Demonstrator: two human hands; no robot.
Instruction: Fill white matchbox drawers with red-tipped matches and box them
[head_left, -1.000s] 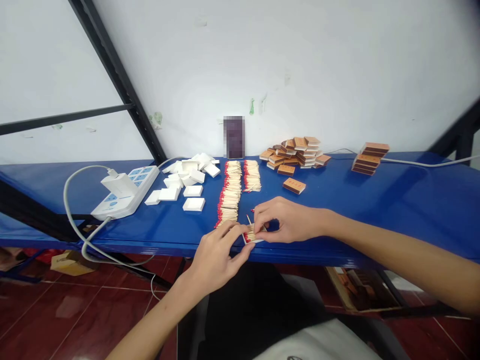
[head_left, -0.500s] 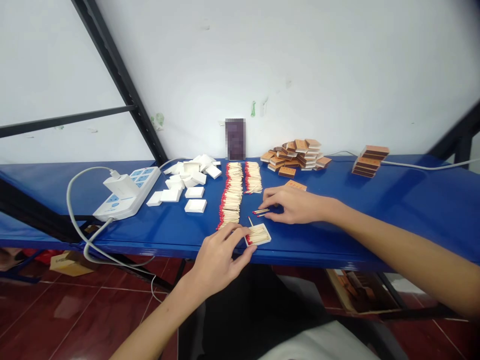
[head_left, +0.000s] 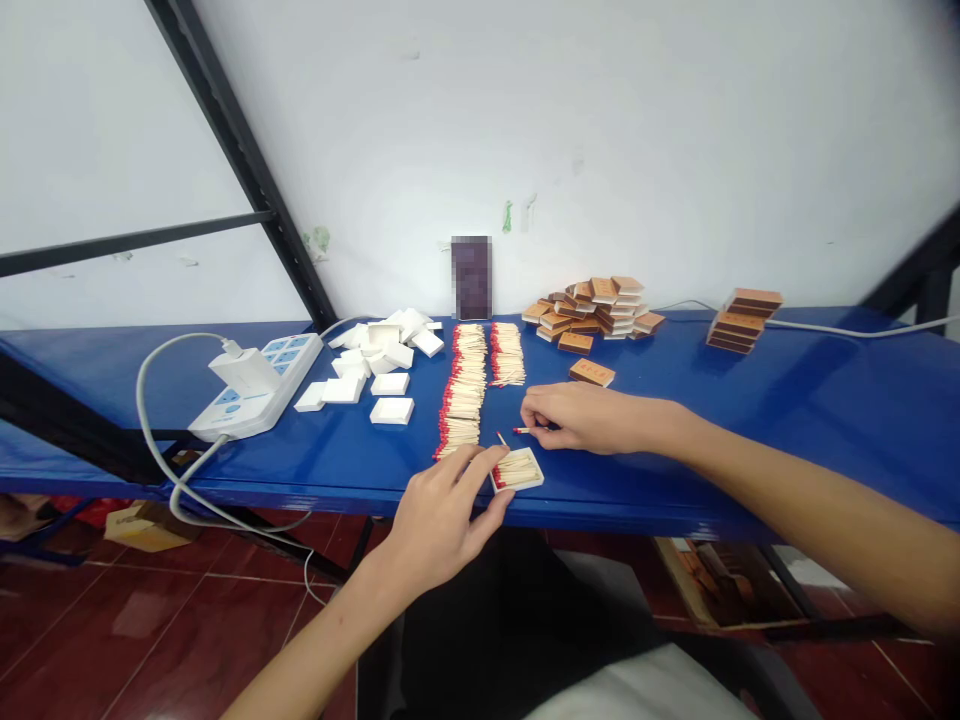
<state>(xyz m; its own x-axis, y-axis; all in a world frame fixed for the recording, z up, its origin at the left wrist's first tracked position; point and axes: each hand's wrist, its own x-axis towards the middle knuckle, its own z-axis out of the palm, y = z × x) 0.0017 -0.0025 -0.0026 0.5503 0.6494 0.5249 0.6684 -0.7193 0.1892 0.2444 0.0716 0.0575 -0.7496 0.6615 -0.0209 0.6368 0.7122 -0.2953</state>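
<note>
Glossy blue surface; white wall, twelve o'clock. Your left hand: fingers pinching rectangular tray; right hand: fingers pinching red-tipped match.

Fine finger work over there at the blue worktop.
The left hand grips one end of a white tray of matches; the right hand is just beyond, a red-headed match at its fingertips. Behind lie two match rows, white trays heaped leftward, brown matchboxes piled rightward.
</note>
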